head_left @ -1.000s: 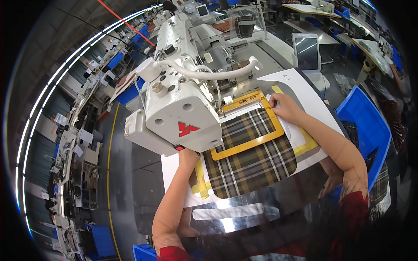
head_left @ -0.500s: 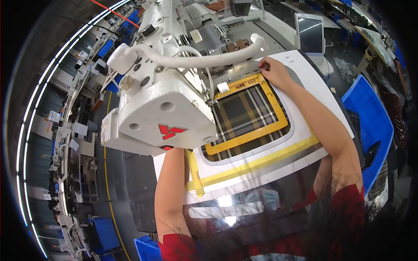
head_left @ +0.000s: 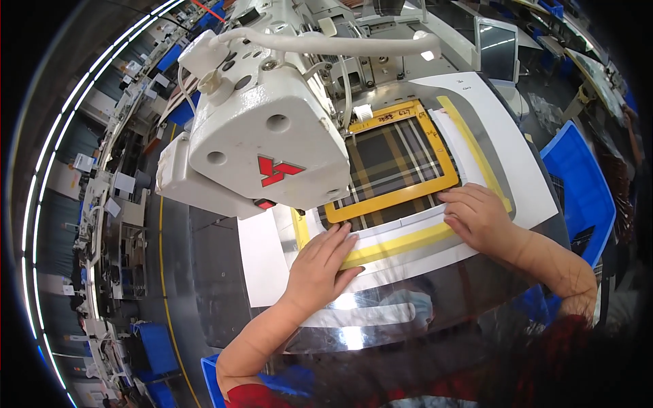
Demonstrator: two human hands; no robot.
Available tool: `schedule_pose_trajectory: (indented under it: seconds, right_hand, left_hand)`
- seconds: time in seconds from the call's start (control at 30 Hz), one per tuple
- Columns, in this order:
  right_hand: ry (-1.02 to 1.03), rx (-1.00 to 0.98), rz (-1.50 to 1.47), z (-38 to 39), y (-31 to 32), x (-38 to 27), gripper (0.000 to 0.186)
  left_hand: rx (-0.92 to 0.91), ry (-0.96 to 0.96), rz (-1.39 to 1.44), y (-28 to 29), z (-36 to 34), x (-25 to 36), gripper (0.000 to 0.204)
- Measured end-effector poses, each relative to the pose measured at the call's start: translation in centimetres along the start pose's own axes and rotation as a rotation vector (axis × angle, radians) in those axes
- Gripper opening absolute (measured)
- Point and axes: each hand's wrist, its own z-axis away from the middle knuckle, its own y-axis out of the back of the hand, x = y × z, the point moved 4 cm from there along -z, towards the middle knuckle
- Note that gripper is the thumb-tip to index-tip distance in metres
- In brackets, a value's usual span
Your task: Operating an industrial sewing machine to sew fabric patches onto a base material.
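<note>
A yellow rectangular frame (head_left: 391,202) lies over dark plaid cloth (head_left: 388,160) beside the white sewing machine head (head_left: 272,143). Cloth shows inside the frame and along its near edge. My left hand (head_left: 321,262) rests at the near left corner, fingertips on the cloth's edge, holding nothing. At the near right corner is my right hand (head_left: 478,216), its fingers stretched out and touching the cloth edge beside the frame. Under the cloth is a white sheet bordered with yellow tape (head_left: 401,246). Part of the left side is hidden behind the machine head.
A white hose (head_left: 326,45) arches over the work. At the back right stands a screen (head_left: 496,47). A blue bin (head_left: 578,183) is right of the dark table, and another blue bin (head_left: 212,381) shows at the lower left. A shiny dark surface (head_left: 381,319) lies nearest me.
My left hand has come out from behind the machine head to the near left corner. My right hand has left the frame's far right corner and moved nearer, to the near right corner.
</note>
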Motion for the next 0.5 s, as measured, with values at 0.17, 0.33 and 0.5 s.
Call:
schedule_pose_trajectory:
  seconds: [0.17,0.33,0.5]
  right_hand:
    - [0.023,0.015,0.005,0.29,-0.63,-0.07,0.014]
    - [0.035,0.02,0.046,0.24,-0.55,-0.29,0.016]
    - [0.031,0.051,0.062,0.08,-0.63,-0.25,0.016]
  left_hand:
    - [-0.051,0.035,0.059,-0.55,0.74,-0.77,0.051]
    - [-0.058,0.024,0.077,-0.6,0.59,-0.91,0.05]
    - [-0.057,0.017,0.076,-0.36,0.62,-0.97,0.049]
